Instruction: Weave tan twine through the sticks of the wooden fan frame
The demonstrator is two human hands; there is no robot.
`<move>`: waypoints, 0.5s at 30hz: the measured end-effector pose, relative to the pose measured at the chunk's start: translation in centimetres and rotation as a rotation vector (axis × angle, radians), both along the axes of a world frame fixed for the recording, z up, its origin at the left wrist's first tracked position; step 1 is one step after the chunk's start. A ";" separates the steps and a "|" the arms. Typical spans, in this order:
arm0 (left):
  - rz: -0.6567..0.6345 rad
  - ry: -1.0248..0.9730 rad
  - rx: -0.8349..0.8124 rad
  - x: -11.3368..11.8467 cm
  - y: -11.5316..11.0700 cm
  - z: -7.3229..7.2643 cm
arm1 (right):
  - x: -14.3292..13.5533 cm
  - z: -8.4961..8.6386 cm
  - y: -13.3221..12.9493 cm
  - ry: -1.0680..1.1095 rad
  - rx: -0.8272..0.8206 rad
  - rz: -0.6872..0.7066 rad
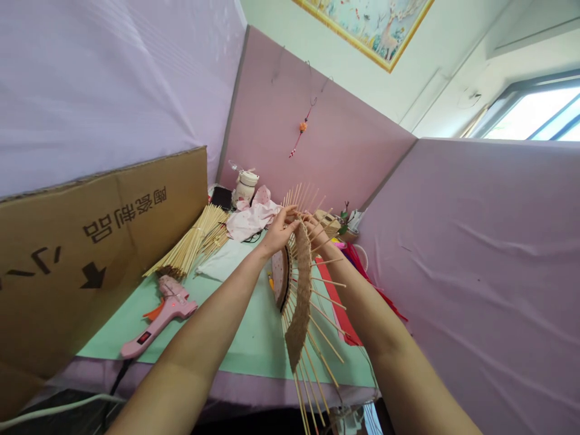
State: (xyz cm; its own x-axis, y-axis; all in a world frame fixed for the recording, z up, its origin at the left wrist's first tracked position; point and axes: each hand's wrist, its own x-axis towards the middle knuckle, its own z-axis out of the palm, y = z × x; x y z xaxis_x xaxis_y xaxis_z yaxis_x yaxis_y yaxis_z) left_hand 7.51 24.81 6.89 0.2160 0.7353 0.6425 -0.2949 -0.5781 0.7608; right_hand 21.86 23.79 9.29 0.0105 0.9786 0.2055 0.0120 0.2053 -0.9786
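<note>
Both hands are at the far end of a half-made woven piece (299, 296), a curved brown band with many thin wooden sticks fanning out from it. My left hand (281, 228) has its fingers closed on the top of the band. Close beside it, my right hand (316, 231) grips the same end, partly hidden behind the sticks. The piece stands on edge above the table, its lower sticks reaching past the near edge. A pale, dark-edged curved panel (281, 278) shows behind the band; whether it is joined to it I cannot tell.
A pink glue gun (158, 317) with a small red light lies at the left, by a bundle of sticks (193, 238) and a cardboard box (104, 260). Behind are a white bottle (245, 188) and a pink cloth (254, 219). Red sheets (333, 296) lie at the right.
</note>
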 end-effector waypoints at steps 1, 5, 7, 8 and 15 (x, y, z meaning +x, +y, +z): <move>-0.006 0.004 0.000 0.0 0.0 0.0 | 0.2 0.1 0.1 0.022 0.002 -0.002; -0.004 0.010 0.017 0.2 0.1 -0.3 | 0.2 0.4 0.4 0.049 0.000 0.006; 0.007 0.011 0.027 0.3 0.3 -0.5 | 0.0 0.4 0.4 0.014 0.003 -0.016; 0.009 0.012 0.028 0.4 0.4 -0.5 | -0.1 0.3 0.5 -0.005 0.008 -0.036; 0.007 0.028 0.000 0.3 0.6 -0.7 | -1.3 0.7 0.1 -0.108 0.071 -0.200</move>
